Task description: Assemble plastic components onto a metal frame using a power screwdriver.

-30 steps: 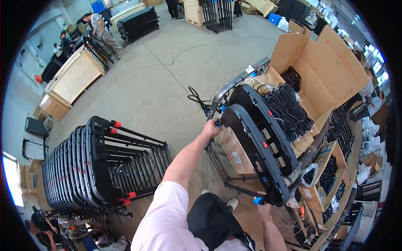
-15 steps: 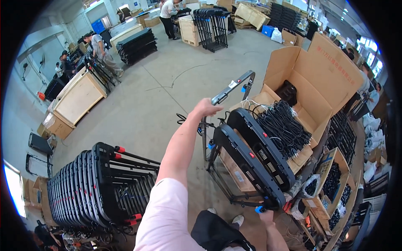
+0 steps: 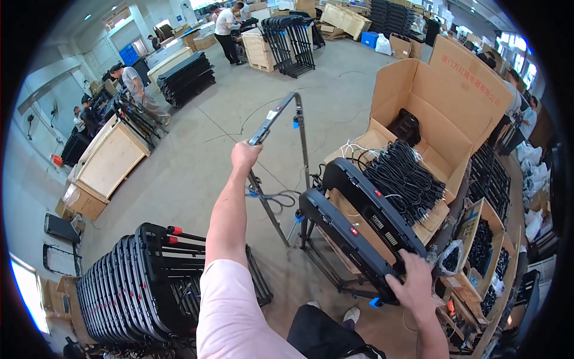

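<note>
Big open carton on the right was stuffed with bundled black cables, with a darker black item tucked at the back wall. Its flaps stood up tall behind. Lower right, smaller boxes held more small black parts, too blurry to say what exactly.

The frame, a long grey metal bar on thin legs, was swung up in the middle of the shot, its long axis running from near the left hand up and right toward the far floor, with a blue clip near the top bend. Left hand was clamped on the bar's lower end, arm stretched out. The right hand was spread flat on the near end of the panel, a long black unit with small red spots, running from lower right up toward the carton and sitting just in front of it. Fingers looked splayed on it, not wrapped.

Room-wise: open concrete floor ahead and to the left of the frame. A stack of black folded frames sat near the left elbow. The right side was tight, with carton and boxes crowding the panel.
</note>
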Demonstrator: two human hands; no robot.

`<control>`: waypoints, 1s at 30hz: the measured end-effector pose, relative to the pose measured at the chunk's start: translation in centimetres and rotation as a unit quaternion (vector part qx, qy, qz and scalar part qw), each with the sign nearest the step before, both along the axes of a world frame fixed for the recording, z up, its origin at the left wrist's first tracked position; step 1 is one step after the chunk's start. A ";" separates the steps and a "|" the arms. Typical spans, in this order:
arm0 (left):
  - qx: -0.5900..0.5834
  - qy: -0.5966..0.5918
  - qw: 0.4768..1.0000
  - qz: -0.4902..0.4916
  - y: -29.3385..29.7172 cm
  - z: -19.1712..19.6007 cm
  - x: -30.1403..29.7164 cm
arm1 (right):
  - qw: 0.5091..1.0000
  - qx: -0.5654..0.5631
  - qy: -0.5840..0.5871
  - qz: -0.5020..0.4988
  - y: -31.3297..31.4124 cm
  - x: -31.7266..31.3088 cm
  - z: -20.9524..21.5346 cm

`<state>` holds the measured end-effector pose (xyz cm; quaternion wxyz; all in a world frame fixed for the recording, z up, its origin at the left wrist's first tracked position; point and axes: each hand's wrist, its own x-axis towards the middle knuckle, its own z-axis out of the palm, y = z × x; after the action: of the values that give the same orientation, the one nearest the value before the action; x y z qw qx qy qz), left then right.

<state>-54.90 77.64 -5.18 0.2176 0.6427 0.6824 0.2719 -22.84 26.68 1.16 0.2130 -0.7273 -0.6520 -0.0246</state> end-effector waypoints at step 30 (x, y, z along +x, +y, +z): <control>0.046 -0.411 0.906 0.088 -31.0 14.9 -15.9 | 0.942 -0.062 0.232 0.235 -5.1 -7.6 -8.9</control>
<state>-70.75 46.66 9.76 0.4242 0.4208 0.5725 0.5615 -30.43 21.56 -7.79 0.3131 -0.5503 -0.7371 0.2362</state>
